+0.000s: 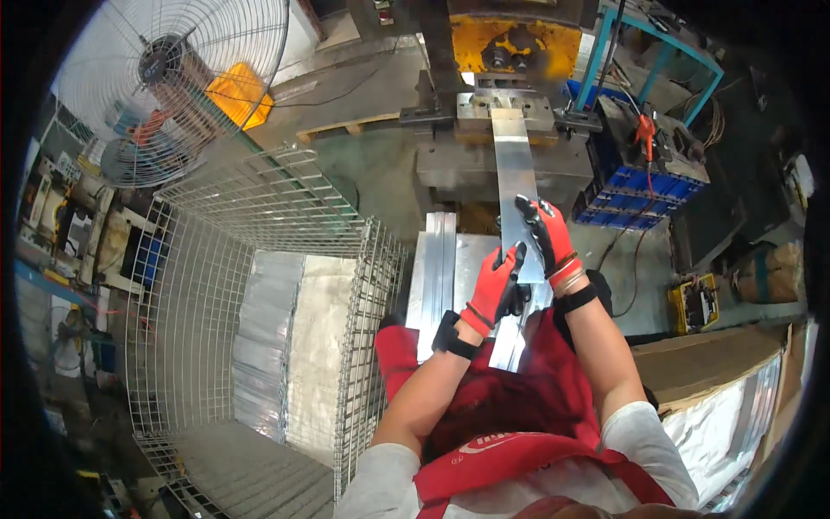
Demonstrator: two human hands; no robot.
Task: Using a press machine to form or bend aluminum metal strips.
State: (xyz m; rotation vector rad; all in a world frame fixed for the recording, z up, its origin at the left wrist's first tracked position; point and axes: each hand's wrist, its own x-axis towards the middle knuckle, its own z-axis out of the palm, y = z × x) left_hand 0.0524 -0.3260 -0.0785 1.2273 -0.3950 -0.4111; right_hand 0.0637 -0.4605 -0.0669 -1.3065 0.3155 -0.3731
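Observation:
A long flat metal strip (516, 177) reaches from my hands to the die block (474, 112) of a press, its far end lying on the die. My right hand (552, 232), in a red glove with black fingertips, grips the strip's right edge near its close end. On the other edge, slightly closer to me, my left hand (494, 292) in a matching glove closes on the strip; some of its fingers are hidden. Below my hands, more metal strips (439, 277) lie on a bench, and one shiny piece (507, 348) sticks out toward my red apron.
To the left stands a wire mesh cage (363, 329) holding stacked metal strips (264, 337). A large fan (164, 65) is behind it. Blue crates (635, 195) stand right of the press, with a yellow basket (694, 303) closer. An open cardboard box (709, 363) sits at right.

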